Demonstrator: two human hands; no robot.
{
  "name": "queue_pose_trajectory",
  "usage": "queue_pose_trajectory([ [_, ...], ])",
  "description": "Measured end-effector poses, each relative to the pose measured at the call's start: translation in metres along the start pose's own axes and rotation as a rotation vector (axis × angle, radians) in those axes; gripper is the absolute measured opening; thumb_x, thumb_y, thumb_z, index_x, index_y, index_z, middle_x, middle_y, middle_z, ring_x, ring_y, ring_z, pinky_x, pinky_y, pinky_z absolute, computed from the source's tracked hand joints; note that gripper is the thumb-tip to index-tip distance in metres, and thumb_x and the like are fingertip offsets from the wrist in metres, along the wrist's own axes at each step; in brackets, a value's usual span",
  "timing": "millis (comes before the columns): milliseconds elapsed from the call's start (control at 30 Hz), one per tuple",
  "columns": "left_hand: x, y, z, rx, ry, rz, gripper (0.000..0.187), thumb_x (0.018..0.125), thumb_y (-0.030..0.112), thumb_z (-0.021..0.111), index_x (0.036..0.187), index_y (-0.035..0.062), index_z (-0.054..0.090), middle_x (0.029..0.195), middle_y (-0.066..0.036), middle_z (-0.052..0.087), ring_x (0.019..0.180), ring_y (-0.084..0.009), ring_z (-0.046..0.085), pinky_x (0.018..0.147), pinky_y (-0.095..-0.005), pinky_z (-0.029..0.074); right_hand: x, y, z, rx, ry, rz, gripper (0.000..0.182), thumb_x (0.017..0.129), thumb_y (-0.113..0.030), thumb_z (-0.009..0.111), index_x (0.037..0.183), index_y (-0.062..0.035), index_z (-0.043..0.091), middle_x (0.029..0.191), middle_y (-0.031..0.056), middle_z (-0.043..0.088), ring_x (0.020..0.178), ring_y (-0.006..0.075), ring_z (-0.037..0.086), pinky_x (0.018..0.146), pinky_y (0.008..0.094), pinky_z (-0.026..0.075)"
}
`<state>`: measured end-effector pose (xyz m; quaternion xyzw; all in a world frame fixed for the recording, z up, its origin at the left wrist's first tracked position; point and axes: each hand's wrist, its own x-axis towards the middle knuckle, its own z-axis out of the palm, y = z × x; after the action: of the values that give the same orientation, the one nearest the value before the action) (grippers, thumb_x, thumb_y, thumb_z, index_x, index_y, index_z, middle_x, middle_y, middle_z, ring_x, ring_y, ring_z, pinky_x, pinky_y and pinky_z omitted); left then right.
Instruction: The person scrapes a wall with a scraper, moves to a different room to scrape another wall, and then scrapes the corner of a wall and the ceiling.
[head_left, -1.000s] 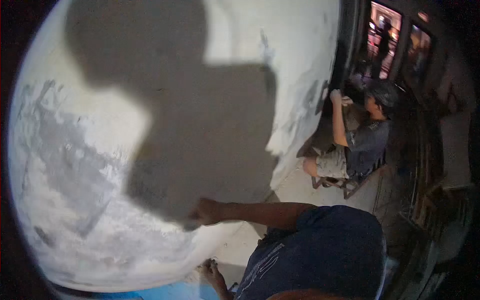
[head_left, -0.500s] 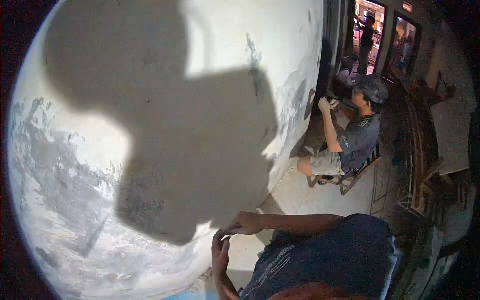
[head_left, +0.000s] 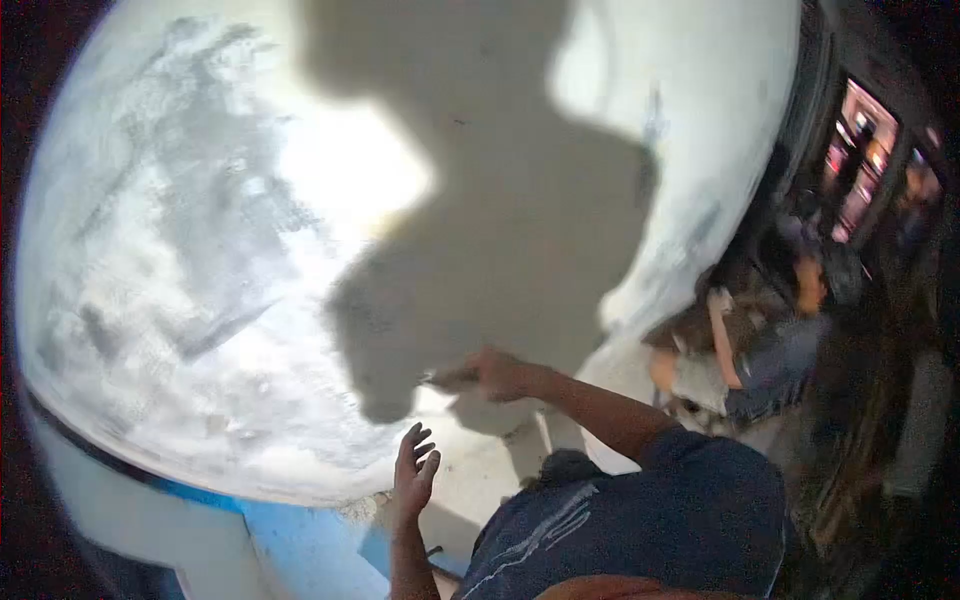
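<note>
White wall (head_left: pixel 250 400), face toward spread, empty left hand (head_left: pixel 411 478) and part-curled right hand (head_left: pixel 500 376), grip unclear.

Dark navy shirt (head_left: pixel 650 525), short sleeve (head_left: pixel 690 455), pale slanting print (head_left: pixel 553 527), bare forearms (head_left: pixel 600 407)

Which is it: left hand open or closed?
Open. The left hand has its fingers extended and its thumb standing apart, with nothing visible in its grip.
</note>
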<state>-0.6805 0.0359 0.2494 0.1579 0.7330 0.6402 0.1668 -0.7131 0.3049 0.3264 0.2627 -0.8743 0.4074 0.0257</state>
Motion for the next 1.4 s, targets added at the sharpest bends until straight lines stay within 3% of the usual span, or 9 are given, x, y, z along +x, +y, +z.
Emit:
queue_pose_trajectory([
  [300,-0.038,-0.035,0.003,-0.057,0.090,-0.050,0.045,0.090,0.021,0.060,0.130,0.0033,0.048,0.120,-0.013,0.059,0.107,-0.0227,0.057,0.087,-0.0352,0.047,0.041,-0.025,-0.032,0.493,0.196,-0.110,0.030,0.089,-0.002,0.060,0.119,0.0019,0.060,0.110,0.0109,0.066,0.100,0.0157,0.062,0.088,0.0316,0.050],
  [333,-0.042,-0.040,0.002,-0.041,0.036,0.015,0.046,0.091,0.024,0.061,0.130,0.0030,0.048,0.120,-0.014,0.059,0.108,-0.0226,0.057,0.089,-0.0366,0.047,0.049,-0.022,-0.030,0.558,0.177,-0.335,0.042,0.088,-0.019,0.067,0.123,0.0009,0.057,0.111,0.0130,0.066,0.100,0.0218,0.063,0.090,0.0369,0.050],
  [433,-0.051,-0.010,0.006,0.048,0.000,-0.031,0.047,0.092,0.025,0.060,0.131,0.0022,0.047,0.120,-0.014,0.060,0.108,-0.0225,0.057,0.090,-0.0367,0.047,0.055,-0.048,-0.049,0.327,0.225,-0.123,0.040,0.086,-0.018,0.068,0.120,0.0020,0.059,0.105,0.0124,0.068,0.096,0.0205,0.064,0.086,0.0366,0.051],
  [633,-0.057,-0.038,0.029,-0.058,0.048,-0.085,0.049,0.094,0.027,0.057,0.133,0.0008,0.045,0.124,-0.015,0.057,0.111,-0.0240,0.056,0.095,-0.0368,0.045,0.054,-0.086,-0.048,0.618,0.301,-0.309,0.028,0.086,-0.010,0.063,0.111,0.0023,0.062,0.099,0.0121,0.068,0.090,0.0171,0.064,0.080,0.0328,0.052],
  [800,-0.068,-0.047,0.036,-0.098,0.034,-0.036,0.048,0.095,0.028,0.057,0.133,0.0011,0.045,0.125,-0.015,0.057,0.115,-0.0234,0.055,0.097,-0.0354,0.044,0.065,-0.116,-0.067,0.254,0.325,-0.402,0.026,0.088,-0.014,0.065,0.108,0.0021,0.063,0.096,0.0090,0.069,0.085,0.0132,0.065,0.073,0.0287,0.053],
  [1033,-0.092,-0.029,0.030,-0.234,0.253,0.034,0.048,0.093,0.032,0.059,0.133,0.0072,0.048,0.121,-0.008,0.060,0.108,-0.0204,0.055,0.090,-0.0369,0.045,0.067,-0.157,-0.104,0.232,0.750,-0.967,0.022,0.086,-0.006,0.064,0.104,0.0052,0.066,0.095,0.0095,0.068,0.084,0.0177,0.064,0.077,0.0291,0.050],
  [1200,-0.100,-0.042,0.033,-0.240,0.348,0.044,0.043,0.094,0.024,0.059,0.131,0.0045,0.048,0.121,-0.011,0.059,0.109,-0.0205,0.056,0.092,-0.0361,0.046,0.104,-0.196,-0.095,0.876,0.786,-0.684,0.027,0.087,-0.008,0.066,0.109,0.0055,0.062,0.109,0.0101,0.061,0.092,0.0171,0.059,0.081,0.0304,0.047],
  [1267,-0.089,-0.050,0.027,-0.217,0.373,0.117,0.040,0.094,0.021,0.058,0.129,0.0033,0.049,0.118,-0.011,0.060,0.106,-0.0194,0.057,0.092,-0.0341,0.046,0.119,-0.214,-0.119,0.808,1.033,-0.557,0.026,0.088,-0.011,0.066,0.106,0.0056,0.061,0.106,0.0161,0.061,0.096,0.0268,0.058,0.089,0.0351,0.043],
  [1400,-0.097,-0.022,0.021,-0.118,0.428,0.124,0.037,0.095,0.017,0.058,0.128,0.0026,0.049,0.118,-0.011,0.059,0.108,-0.0195,0.056,0.094,-0.0347,0.045,0.131,-0.240,-0.139,0.446,0.938,-0.620,0.023,0.085,-0.009,0.069,0.102,0.0055,0.064,0.108,0.0121,0.064,0.093,0.0166,0.061,0.080,0.0295,0.049],
])
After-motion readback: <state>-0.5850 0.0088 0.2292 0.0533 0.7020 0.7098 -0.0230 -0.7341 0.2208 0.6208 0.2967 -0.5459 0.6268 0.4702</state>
